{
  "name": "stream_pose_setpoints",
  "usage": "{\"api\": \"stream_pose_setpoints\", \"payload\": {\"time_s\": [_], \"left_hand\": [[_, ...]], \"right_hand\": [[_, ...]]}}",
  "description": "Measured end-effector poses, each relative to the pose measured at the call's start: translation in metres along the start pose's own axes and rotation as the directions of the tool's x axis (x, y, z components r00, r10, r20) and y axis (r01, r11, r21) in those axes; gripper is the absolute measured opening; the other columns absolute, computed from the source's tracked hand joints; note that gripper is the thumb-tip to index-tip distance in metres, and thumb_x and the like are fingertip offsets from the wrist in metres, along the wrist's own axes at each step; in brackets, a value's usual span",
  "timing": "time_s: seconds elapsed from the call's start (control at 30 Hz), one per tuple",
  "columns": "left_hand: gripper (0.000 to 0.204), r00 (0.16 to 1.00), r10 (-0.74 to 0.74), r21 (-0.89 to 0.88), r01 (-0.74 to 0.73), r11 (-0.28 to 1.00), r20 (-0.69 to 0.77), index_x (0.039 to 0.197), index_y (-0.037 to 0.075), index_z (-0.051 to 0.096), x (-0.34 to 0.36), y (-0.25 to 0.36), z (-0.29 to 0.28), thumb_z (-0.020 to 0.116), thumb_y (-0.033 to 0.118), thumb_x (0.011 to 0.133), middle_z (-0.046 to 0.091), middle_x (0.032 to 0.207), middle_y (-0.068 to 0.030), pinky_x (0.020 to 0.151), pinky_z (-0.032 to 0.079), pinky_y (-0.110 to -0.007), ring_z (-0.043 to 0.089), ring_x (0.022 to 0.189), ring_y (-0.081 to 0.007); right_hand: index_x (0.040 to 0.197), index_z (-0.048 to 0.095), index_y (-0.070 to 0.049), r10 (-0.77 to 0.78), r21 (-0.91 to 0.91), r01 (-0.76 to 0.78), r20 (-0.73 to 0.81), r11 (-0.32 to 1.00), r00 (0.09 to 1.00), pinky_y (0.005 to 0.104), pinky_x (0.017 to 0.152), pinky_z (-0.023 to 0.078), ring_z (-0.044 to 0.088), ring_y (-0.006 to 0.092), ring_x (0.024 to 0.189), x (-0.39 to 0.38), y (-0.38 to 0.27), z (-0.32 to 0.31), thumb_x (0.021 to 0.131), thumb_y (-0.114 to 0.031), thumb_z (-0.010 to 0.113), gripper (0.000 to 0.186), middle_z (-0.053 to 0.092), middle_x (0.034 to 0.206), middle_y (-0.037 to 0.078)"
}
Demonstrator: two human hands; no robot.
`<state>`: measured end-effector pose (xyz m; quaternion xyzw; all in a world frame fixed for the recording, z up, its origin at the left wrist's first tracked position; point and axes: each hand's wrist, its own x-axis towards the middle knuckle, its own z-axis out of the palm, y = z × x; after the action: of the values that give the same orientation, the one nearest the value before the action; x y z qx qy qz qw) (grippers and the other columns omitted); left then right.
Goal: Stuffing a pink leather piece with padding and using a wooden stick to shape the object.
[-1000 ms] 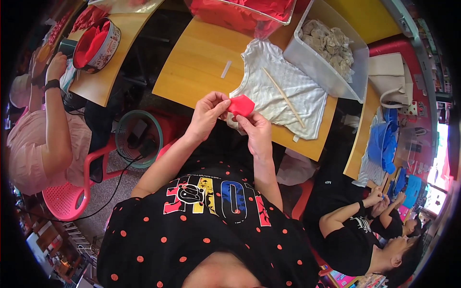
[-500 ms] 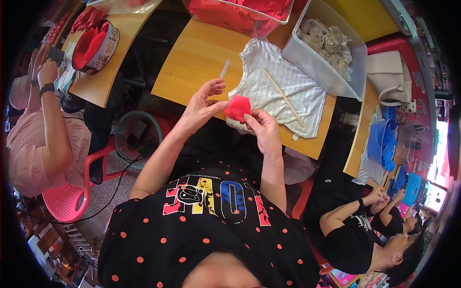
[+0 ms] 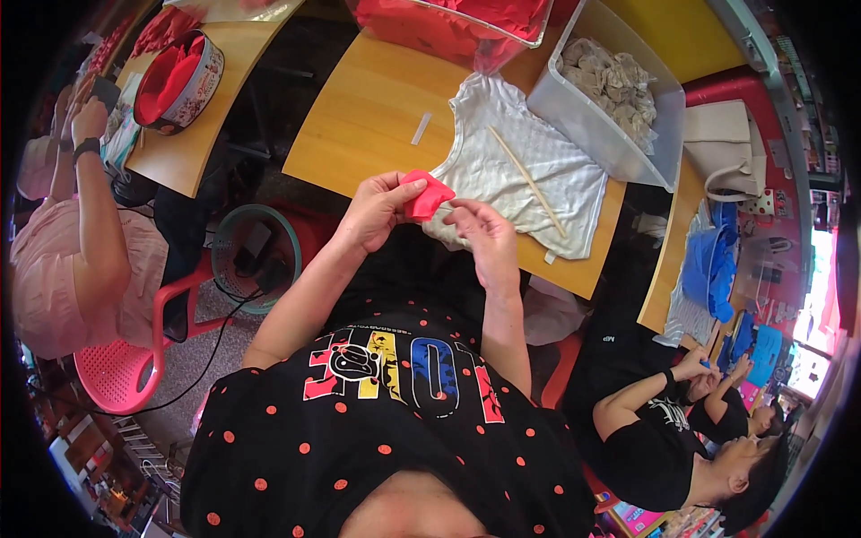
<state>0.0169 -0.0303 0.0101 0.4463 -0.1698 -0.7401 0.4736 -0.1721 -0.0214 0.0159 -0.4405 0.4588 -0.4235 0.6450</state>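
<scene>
Red piece (image 3: 428, 199): held up before the body, seen against the table's near edge and close to the middle of the view; it serves as the hub of the clock here, with 12 toward the table's far side
Left hand (image 3: 377, 213): at 9 o'clock, pinching the red piece, thumb laid across its face and fingers behind, probably so that the thin material is steadied and its right side left free
Right hand (image 3: 491, 240): at 4 o'clock, fingers bent and gathered beside the piece's lower right edge; whether they grip that edge or something thin, I cannot tell
White garment (image 3: 484, 125): spread wrinkled at 2 o'clock on the wooden table (image 3: 359, 108), perhaps as a cover for the work surface
Pale stick (image 3: 525, 175): lying aslant on the garment at 3 o'clock, a spot that seems handy for the right hand
White strip (image 3: 421, 128): on bare wood at 12 o'clock, just off the garment
Tubs: a red-filled tub (image 3: 491, 56) at 12 o'clock and a beige-filled tub (image 3: 583, 134) at 2, likely set back to give the hands room
Look of the piece: small, bright red, thin and soft-looking, like cloth or flexible sheet; angular in outline, bent across its surface, too small to show any seam
</scene>
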Motion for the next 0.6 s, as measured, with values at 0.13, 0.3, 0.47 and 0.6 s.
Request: {"api": "stream_pose_setpoints", "payload": {"time_s": [0.13,0.3,0.47,0.6], "left_hand": [[0.017,0.994,0.108,0.044,-0.106,0.993,-0.031,0.092,0.003,0.062,-0.001,-0.007,0.004,0.066,0.018,0.087,0.065,0.080,-0.0039,0.064,0.053,-0.024,0.061,0.067,-0.0097],[0.021,0.966,0.248,0.106,-0.255,0.961,0.071,0.098,0.000,0.063,-0.003,-0.009,-0.002,0.068,0.016,0.085,0.065,0.092,-0.0057,0.077,0.050,-0.025,0.061,0.082,-0.0108],[0.024,0.909,0.385,0.414,-0.416,0.809,0.161,0.104,-0.002,0.064,-0.010,0.007,0.004,0.067,0.014,0.085,0.065,0.096,-0.0057,0.080,0.049,-0.027,0.060,0.088,-0.0115],[0.021,0.955,0.135,0.339,-0.223,0.914,0.265,0.106,0.000,0.062,-0.002,0.005,-0.014,0.063,0.010,0.088,0.065,0.094,-0.0051,0.082,0.049,-0.027,0.062,0.084,-0.0130]], "right_hand": [[0.098,0.065,0.004,0.018,-0.255,-0.026,-0.035,0.967,0.999,0.0234,0.068,0.048,0.060,0.0067,0.074,-0.004,0.002,0.019,0.086,-0.016,0.068,0.023,0.067,0.081,0.004],[0.093,0.067,0.003,-0.013,-0.180,-0.009,-0.120,0.984,0.993,0.0232,0.064,0.049,0.060,0.0065,0.068,-0.005,-0.006,0.024,0.083,-0.012,0.069,0.018,0.068,0.077,0.006],[0.092,0.067,0.003,-0.059,-0.518,0.031,-0.038,0.855,0.998,0.0182,0.058,0.044,0.054,0.0015,0.063,-0.010,-0.015,0.019,0.084,-0.009,0.067,0.015,0.065,0.073,0.000],[0.093,0.066,0.003,-0.058,-0.458,0.031,-0.045,0.888,0.997,0.0178,0.059,0.044,0.054,0.0019,0.063,-0.013,-0.022,0.022,0.085,-0.009,0.066,0.015,0.065,0.073,0.000]]}}
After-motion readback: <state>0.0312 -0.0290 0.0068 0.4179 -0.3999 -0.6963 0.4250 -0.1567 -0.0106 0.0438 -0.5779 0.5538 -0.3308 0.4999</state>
